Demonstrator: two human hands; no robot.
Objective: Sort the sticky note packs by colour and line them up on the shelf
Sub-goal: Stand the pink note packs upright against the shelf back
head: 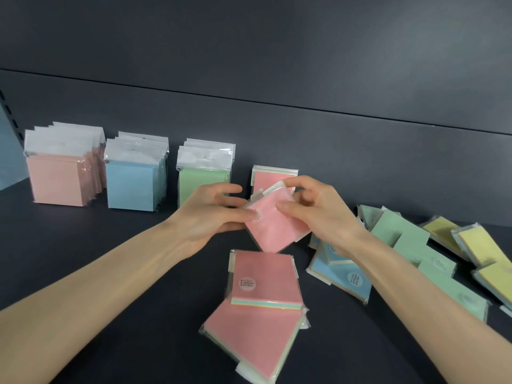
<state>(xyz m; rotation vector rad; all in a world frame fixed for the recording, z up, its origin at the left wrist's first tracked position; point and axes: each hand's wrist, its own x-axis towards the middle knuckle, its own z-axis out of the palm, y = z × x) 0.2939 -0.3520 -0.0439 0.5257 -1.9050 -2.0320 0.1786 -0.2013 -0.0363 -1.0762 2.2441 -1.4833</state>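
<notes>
Both hands hold one pink pack (273, 228) tilted in the air above the shelf (83, 231): the left hand (210, 217) pinches its left edge between thumb and fingers, and the right hand (313, 214) curls round its upper right side, fingertips on the clear flap. Just behind it a lone standing pink pack (270, 179) begins a fourth row, right of the green row (199, 178), the blue row (133, 184) and the peach row (59, 178). The main risk, as I judge it, is toppling that single upright pack when this one is set against it, since no neighbours brace it. The slick wrapper could also slip from a grip on edges alone. Peach and pink are close in tone, so a pack could land in the wrong row. The right forearm crosses over the loose pile (401, 236) and might drag packs along
</notes>
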